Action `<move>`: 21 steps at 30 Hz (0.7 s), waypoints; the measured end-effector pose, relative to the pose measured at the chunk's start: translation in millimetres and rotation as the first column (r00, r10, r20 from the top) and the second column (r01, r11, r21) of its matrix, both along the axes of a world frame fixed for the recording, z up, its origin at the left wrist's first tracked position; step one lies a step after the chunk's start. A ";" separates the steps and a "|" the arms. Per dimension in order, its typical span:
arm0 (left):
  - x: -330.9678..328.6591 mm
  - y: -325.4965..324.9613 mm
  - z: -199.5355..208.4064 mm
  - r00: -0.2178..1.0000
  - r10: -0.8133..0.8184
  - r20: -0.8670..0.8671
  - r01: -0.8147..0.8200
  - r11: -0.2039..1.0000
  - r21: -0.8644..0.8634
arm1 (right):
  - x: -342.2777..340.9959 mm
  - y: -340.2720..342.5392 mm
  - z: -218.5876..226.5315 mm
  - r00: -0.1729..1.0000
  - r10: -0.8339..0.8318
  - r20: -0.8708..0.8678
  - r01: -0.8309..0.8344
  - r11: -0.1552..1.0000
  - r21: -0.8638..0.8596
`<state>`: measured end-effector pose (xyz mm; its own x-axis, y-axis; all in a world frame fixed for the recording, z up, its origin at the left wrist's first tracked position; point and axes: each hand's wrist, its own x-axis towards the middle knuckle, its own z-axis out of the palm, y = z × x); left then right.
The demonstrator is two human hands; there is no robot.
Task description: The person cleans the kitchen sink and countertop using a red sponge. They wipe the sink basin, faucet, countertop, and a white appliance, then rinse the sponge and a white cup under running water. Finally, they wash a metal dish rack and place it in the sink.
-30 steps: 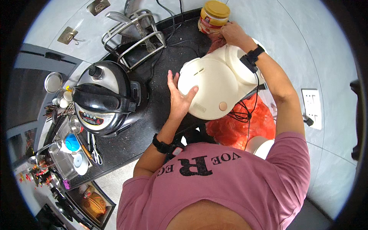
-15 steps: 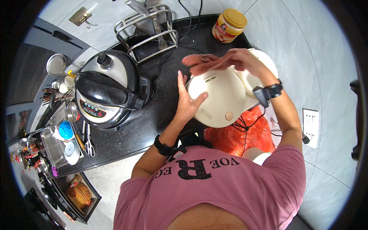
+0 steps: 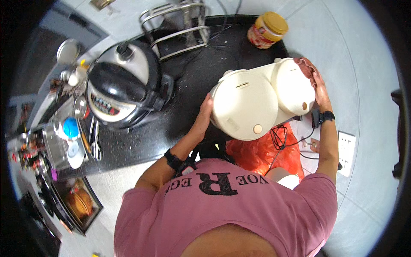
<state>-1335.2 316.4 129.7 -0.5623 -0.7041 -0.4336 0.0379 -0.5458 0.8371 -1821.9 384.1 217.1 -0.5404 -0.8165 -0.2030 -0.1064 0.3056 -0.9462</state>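
A cream appliance (image 3: 245, 103) with two rounded tops joined together stands on the black counter, a small tan button on its larger lid. My left hand (image 3: 202, 118) lies flat along the left side of the larger part; its fingertips are partly hidden at the rim. On the far right side, my right hand (image 3: 322, 91) presses a reddish-brown cloth (image 3: 305, 68) against the smaller round part (image 3: 293, 85). Most of the cloth is hidden behind the appliance and under the fingers.
A black and silver pressure cooker (image 3: 124, 85) stands left. Behind are a metal rack (image 3: 180, 43) and a yellow-lidded jar (image 3: 267, 31). A red plastic bag (image 3: 252, 147) and a dark cord (image 3: 280, 137) lie before the appliance; a wall socket (image 3: 346, 147) is right. Scissors (image 3: 96, 147) rest far left.
My right hand has taken the cloth from behind the larger lid to the smaller part's right side. My left hand has dropped from the lid's edge to its side.
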 end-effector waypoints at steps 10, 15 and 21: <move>-10.4 2.1 -21.0 0.972 0.212 0.097 -0.205 0.976 -0.075 | 18.5 -5.7 -3.3 0.960 -0.120 0.252 0.124 0.992 -0.003; -6.9 6.0 -33.2 0.925 0.347 0.153 -0.338 0.938 -0.082 | 38.3 -10.4 0.3 0.964 -0.121 0.235 0.129 0.992 -0.019; 40.9 0.3 -20.9 0.944 0.302 -0.132 -0.280 0.946 0.162 | 77.8 -23.4 -3.3 0.979 -0.156 0.132 0.160 0.987 -0.026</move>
<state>-1294.4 316.7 108.7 -0.4093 -0.7859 -0.4635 0.3344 -0.6019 0.7252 -1744.1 360.8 213.8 -0.6344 -0.7311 -0.2510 0.0643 0.2737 -0.9597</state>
